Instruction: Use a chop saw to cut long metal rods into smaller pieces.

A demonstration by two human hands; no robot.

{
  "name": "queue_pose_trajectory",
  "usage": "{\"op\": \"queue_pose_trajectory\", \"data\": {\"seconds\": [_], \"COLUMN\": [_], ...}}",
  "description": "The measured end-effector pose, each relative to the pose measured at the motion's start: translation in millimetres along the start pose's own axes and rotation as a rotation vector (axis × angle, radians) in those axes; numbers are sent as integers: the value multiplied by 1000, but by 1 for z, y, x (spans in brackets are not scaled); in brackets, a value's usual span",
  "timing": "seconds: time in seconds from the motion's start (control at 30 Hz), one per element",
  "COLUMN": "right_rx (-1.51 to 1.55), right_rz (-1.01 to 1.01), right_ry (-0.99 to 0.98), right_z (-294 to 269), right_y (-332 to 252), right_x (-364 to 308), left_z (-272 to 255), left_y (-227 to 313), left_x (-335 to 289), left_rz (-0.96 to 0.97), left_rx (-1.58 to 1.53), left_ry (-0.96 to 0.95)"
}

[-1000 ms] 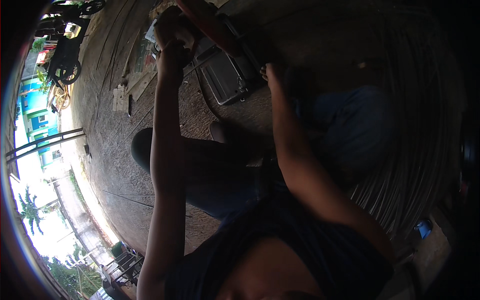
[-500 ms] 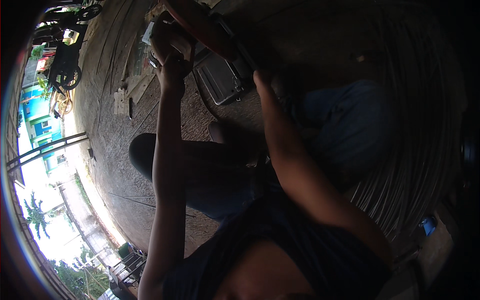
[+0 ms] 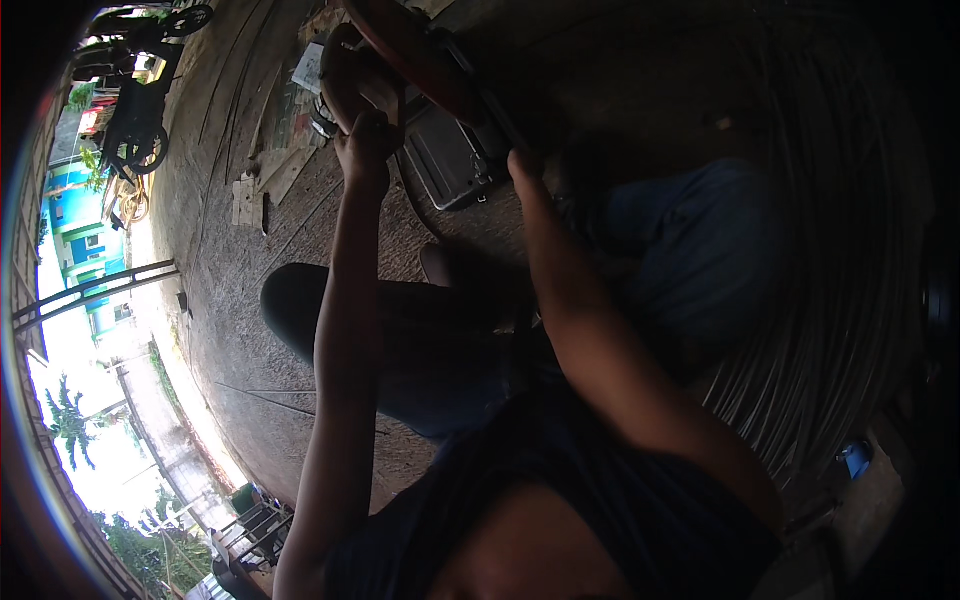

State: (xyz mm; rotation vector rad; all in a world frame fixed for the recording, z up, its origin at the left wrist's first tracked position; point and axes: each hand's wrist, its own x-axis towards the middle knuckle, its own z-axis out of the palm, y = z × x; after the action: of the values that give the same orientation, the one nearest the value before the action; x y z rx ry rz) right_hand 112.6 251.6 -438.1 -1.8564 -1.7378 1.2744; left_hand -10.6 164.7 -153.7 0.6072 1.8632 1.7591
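Observation:
My left hand is closed around the loop handle of a dark power tool, which looks like a cut-off saw. Beside that handle, a long reddish-brown curved part slants across the top of the tool. Under it lies a black box-like base with a pale metal rim and a latch at its near corner. My right hand is closed at the near end of a dark bar along the base's right side; its fingers are mostly hidden in shadow. A dark strap or cable runs down from the base.
Flat wood scraps and a pale sheet lie left of the tool on rough concrete. Bundled thin rods curve along the right. My bent legs are close below. Motorbikes stand at the far left; a blue object sits lower right.
My left hand and the tool's handle have shifted slightly right in the picture, and the reddish-brown part with them. My right hand stays almost in place; both grips look the same.

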Motion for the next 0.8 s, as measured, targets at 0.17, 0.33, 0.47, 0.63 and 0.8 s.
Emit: {"op": "queue_pose_trajectory", "data": {"seconds": [0.17,0.33,0.47,0.63,0.8], "right_rx": [33,-64,50,-146,-29], "right_rz": [-30,-99,-366,-1013,-978], "right_ry": [-247,-139,317,147,193], "right_z": [-12,-27,-56,-144,-118], "right_y": [-28,-11,-45,-232,-307], "right_x": [-37,-47,-26,-103,-75], "left_z": [-20,0,15,-16,2], "left_y": [5,17,39,61,92], "left_x": [-4,0,12,28,52], "left_rz": [-35,-114,-279,-270,-299], "left_rx": [4,-57,-317,-139,-69], "left_ry": [45,86,47,74,121]}}
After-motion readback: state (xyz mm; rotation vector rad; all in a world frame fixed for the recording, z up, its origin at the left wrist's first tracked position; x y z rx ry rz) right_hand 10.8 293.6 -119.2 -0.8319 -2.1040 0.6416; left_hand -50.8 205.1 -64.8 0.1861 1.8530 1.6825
